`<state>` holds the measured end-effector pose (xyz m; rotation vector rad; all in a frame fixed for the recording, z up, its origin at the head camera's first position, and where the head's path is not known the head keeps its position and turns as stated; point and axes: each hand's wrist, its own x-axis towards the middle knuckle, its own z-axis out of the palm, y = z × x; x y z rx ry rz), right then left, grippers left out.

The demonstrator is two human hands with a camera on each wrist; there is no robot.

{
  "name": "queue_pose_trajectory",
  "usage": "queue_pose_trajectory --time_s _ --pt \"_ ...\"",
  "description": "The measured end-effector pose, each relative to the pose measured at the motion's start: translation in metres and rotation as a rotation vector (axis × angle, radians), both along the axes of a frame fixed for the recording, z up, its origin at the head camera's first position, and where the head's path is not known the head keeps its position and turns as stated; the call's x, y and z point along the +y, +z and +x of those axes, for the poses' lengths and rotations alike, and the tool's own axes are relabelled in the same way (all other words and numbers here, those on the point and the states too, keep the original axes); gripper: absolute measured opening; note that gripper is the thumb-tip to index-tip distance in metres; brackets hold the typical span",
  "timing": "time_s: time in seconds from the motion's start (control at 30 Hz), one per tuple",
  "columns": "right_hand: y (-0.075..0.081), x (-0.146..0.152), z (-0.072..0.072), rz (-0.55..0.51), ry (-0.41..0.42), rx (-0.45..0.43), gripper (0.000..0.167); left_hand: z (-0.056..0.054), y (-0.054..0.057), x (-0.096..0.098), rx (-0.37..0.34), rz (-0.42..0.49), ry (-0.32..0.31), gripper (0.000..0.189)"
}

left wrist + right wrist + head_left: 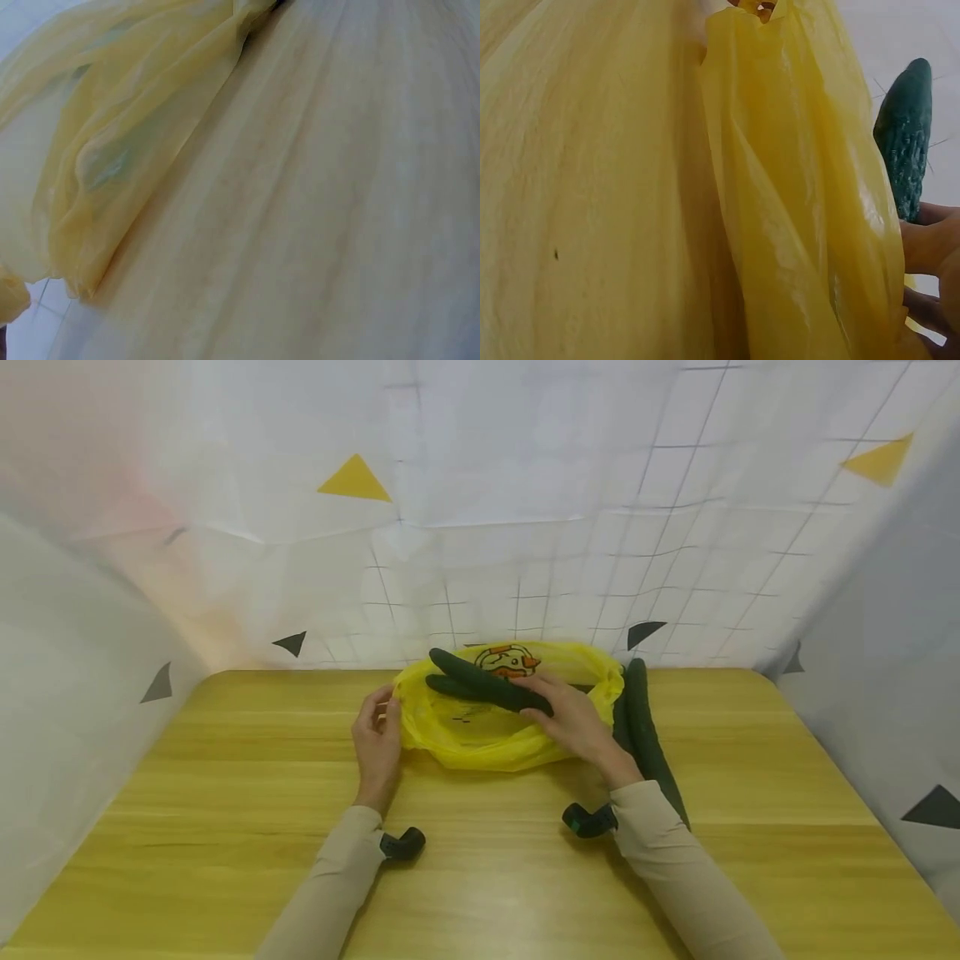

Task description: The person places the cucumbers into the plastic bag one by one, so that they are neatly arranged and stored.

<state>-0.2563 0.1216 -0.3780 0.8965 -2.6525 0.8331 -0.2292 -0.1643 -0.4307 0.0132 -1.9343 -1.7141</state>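
A yellow plastic bag (487, 756) with a printed cartoon lies on the table, its mouth spread wide. My left hand (377, 743) pinches the bag's left rim between thumb and fingers. Over the mouth, my right hand (573, 718) grips a dark green cucumber (487, 683) near its right end; the other end points up and left. Below it, a second cucumber (448, 687) shows inside the bag, partly covered. The right wrist view has the gripped cucumber (906, 135) rising past the bag's side. In the left wrist view, green shapes show through the bag (165, 112).
To the right of the bag, a long cucumber (651, 735) lies on the wooden table (480, 877), partly behind my right forearm. Another cucumber (621, 722) sits between it and the bag. A white sheet wall (480, 568) stands along the table's back edge.
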Motion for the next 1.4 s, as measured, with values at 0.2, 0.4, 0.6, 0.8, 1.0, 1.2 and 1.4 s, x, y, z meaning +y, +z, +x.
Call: queue_pose_trajectory --time_s 0.2,0.4,0.6,0.8,1.0,1.2,1.4 --pt "-0.001 -0.001 -0.001 0.043 0.008 -0.023 0.046 0.013 0.021 0.005 0.007 -0.016 -0.017 0.027" --pt "-0.002 -0.003 0.000 0.107 0.014 -0.045 0.044 0.019 0.028 0.006 -0.004 -0.024 -0.016 0.030" --pt "-0.006 -0.004 0.000 0.159 -0.006 -0.073 0.042 0.018 0.025 0.008 -0.002 -0.004 -0.018 0.029" --pt "-0.007 -0.008 -0.003 0.211 -0.038 -0.073 0.041 0.017 0.027 0.011 -0.024 -0.008 -0.022 0.030" --pt "-0.009 -0.015 -0.005 0.245 -0.054 -0.076 0.042 0.019 0.029 0.008 -0.042 -0.012 -0.009 0.029" --pt "-0.014 -0.018 -0.006 0.209 -0.076 -0.081 0.038 0.018 0.025 0.006 -0.033 0.009 -0.016 0.029" --pt "-0.016 -0.017 -0.005 0.199 -0.096 -0.060 0.033 0.017 0.023 0.007 -0.023 0.003 -0.025 0.029"
